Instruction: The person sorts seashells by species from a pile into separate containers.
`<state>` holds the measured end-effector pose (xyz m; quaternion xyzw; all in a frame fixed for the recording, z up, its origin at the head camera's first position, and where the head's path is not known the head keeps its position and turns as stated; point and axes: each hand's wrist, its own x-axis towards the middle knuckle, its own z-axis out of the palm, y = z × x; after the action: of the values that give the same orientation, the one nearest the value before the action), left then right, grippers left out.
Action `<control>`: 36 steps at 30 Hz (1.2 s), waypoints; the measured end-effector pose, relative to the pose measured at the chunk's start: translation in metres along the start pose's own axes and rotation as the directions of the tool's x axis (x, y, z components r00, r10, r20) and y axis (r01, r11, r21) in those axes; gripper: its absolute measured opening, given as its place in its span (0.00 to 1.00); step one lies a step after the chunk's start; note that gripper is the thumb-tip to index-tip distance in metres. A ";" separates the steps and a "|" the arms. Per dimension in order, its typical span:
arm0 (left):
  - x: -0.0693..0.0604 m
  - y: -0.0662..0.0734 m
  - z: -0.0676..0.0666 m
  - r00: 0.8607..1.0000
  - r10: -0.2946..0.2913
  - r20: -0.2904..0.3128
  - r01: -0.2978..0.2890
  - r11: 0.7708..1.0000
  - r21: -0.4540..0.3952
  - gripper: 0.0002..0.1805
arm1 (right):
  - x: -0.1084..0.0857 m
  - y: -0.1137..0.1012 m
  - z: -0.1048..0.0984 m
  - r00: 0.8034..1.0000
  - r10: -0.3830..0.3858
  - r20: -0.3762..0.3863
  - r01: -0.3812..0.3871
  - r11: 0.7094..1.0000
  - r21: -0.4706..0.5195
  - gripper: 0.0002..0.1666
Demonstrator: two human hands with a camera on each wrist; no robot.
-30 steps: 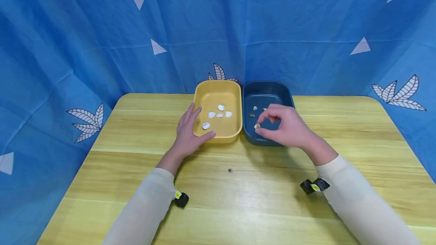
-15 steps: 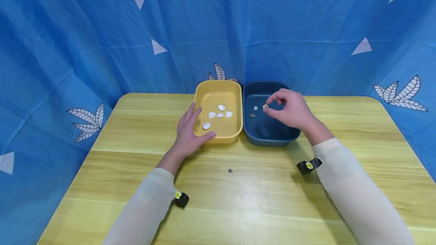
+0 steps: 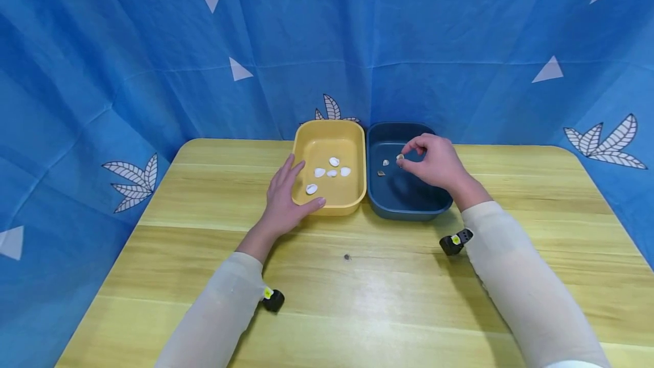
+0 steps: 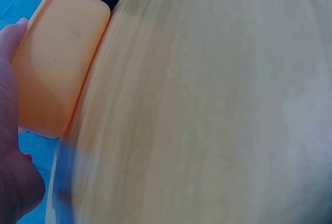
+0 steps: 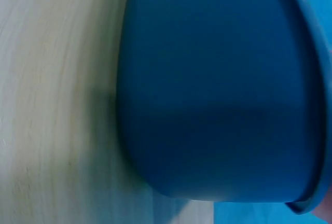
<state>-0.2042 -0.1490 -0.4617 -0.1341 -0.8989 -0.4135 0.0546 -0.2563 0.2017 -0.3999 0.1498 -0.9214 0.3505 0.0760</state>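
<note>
A yellow tray (image 3: 339,197) stands on the table with several white seashells (image 3: 319,172) lying spread in it. My left hand (image 3: 283,200) rests at its left front corner, fingers spread along the left rim and thumb on the front rim. Beside it stands a dark blue tray (image 3: 409,200). Over its right side my right hand (image 3: 436,162) pinches a small brownish-white seashell (image 3: 400,157) between thumb and forefinger. Two small seashells (image 3: 381,173) lie on the blue tray's floor, left of those fingertips. Only the blue tray's outer wall (image 5: 218,89) fills the right wrist view.
The two trays stand side by side at the back of a wooden table (image 3: 368,300). Behind them hangs a blue curtain (image 3: 434,33). A small dark mark (image 3: 347,256) shows on the wood in front of the trays.
My right hand has moved back and slightly right over the blue tray, pinching a seashell. A seashell seen near there earlier no longer shows separately. My left hand stays at the yellow tray.
</note>
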 end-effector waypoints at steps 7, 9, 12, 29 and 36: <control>0.000 0.000 0.000 1.000 -0.002 -0.001 0.002 1.000 -0.002 0.52 | 0.002 0.012 0.007 1.000 0.028 -0.003 -0.028 1.000 0.003 0.12; 0.000 0.000 0.000 1.000 -0.003 -0.002 0.003 1.000 -0.004 0.52 | 0.002 0.014 0.008 0.999 0.034 -0.006 -0.034 0.999 0.008 0.12; 0.000 0.001 0.000 1.000 -0.005 -0.003 0.005 1.000 -0.001 0.53 | 0.002 0.015 0.009 1.000 0.031 -0.008 -0.031 0.999 0.011 0.13; 0.000 -0.001 0.001 1.000 -0.010 -0.005 0.010 1.000 -0.001 0.52 | 0.001 0.015 0.010 0.999 0.044 -0.023 -0.043 0.998 0.046 0.13; -0.001 -0.001 0.001 1.000 -0.009 -0.004 0.009 1.000 0.001 0.52 | -0.006 0.007 0.008 0.998 -0.009 -0.060 0.012 0.998 0.055 0.13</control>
<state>-0.2036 -0.1488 -0.4630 -0.1291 -0.8996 -0.4136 0.0544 -0.2530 0.2025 -0.4112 0.1462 -0.9078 0.3799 0.1011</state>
